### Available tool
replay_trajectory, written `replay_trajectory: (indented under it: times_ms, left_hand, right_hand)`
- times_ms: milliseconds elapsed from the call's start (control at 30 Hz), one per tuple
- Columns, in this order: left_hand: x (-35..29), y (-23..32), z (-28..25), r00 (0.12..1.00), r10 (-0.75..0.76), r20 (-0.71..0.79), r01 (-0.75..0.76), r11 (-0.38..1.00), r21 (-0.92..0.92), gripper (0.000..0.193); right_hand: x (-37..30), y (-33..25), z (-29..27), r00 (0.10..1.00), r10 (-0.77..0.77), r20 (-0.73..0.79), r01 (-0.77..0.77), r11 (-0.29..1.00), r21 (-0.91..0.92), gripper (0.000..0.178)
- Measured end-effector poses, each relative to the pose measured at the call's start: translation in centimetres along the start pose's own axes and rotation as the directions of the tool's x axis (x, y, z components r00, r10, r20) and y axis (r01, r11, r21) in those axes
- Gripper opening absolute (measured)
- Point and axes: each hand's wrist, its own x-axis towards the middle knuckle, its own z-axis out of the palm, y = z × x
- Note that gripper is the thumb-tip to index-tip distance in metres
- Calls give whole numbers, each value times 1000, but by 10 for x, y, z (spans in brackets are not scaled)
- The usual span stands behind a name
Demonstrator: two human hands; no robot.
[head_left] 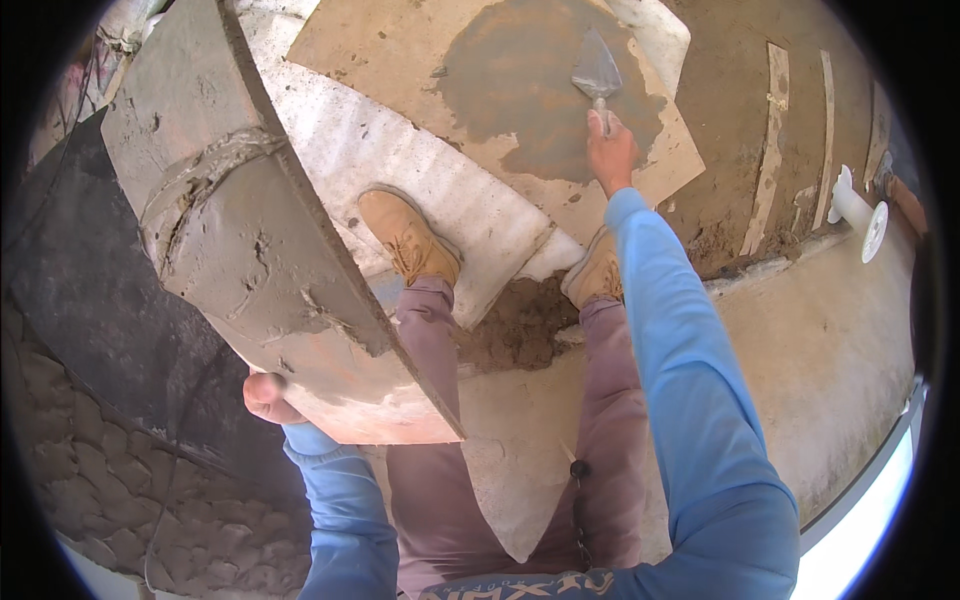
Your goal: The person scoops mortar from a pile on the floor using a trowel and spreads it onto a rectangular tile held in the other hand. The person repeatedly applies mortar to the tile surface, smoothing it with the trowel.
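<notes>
My left hand point(270, 397) is closed on the near edge of a large flat slab point(300, 350), which is tilted up at the left. Wet grey mortar point(240, 240) covers most of its upturned face, with a ridge across it; the near end shows bare pinkish surface. In my outstretched right hand point(611, 155) is a pointed trowel point(597, 66), gripped by the handle. Its blade is over a grey smeared patch point(540, 90) on a tan slab point(370, 35) lying flat ahead. Whether the blade touches the patch cannot be made out.
My tan shoes point(408, 238) stand near white sheeting point(440, 165). Farther right are light strips point(768, 150) on brown ground and a white spool point(857, 216). A dark sheet point(90, 270) and rough mortar point(110, 480) lie at the left.
</notes>
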Motion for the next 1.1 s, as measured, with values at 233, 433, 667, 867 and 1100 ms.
replay_trajectory:
  times_ms: [233, 433, 667, 867, 1100]
  left_hand:
    - [7, -12, 12, 1000, -5, -6, 4, 997, -81, 71]
    - [0, 8, 11, 987, -80, 140, 92, 992, -82, 71]
    - [4, 7, -4, 955, -153, 255, 181, 979, -91, 68]
    - [-8, -2, 11, 984, -135, 117, 142, 989, -50, 69]
    - [-10, -6, 17, 982, -148, 119, 161, 980, -114, 71]
  right_hand:
    - [-92, -111, 107, 939, -162, 302, 199, 975, -97, 44]
    - [-95, -92, 79, 980, -177, 94, 158, 970, 187, 44]
    - [-79, 136, -3, 835, 510, -208, -475, 858, 196, 50]
    - [-157, 64, 55, 969, 247, -19, -248, 969, -7, 57]
    - [-178, -35, 99, 999, -12, 49, -1, 967, 257, 54]
